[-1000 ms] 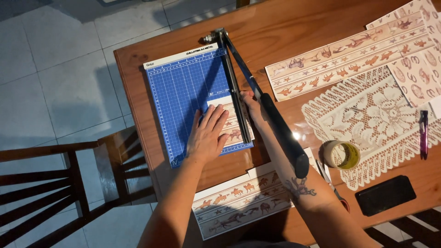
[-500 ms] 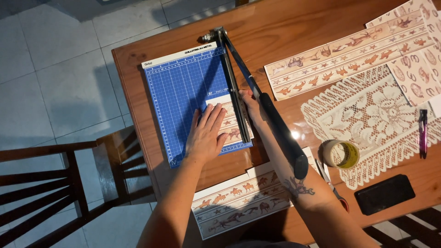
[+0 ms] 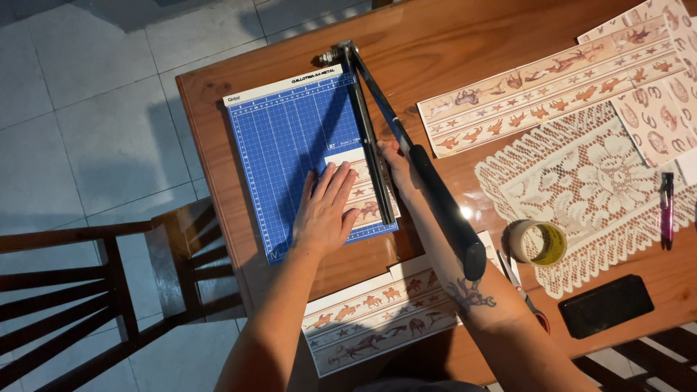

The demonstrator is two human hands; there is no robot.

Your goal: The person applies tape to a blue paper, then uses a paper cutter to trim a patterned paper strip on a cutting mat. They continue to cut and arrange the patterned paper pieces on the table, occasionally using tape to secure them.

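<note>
The floor point(image 3: 94, 138) is laid with large pale grey square tiles, their thin grout lines running at a slant across the left side and the far edge. A soft shadow falls over the tiles on the far left. A reddish-brown polished wooden table point(image 3: 450, 51) fills the right of the scene, its rounded corner pointing to the far left; warm light gleams off its glossy top. On the near left, a dark wooden chair with a slatted back point(image 3: 80, 290) stands just beside the table's edge. At the near right corner, the dark slats of a second wooden chair point(image 3: 653, 356) show.
</note>
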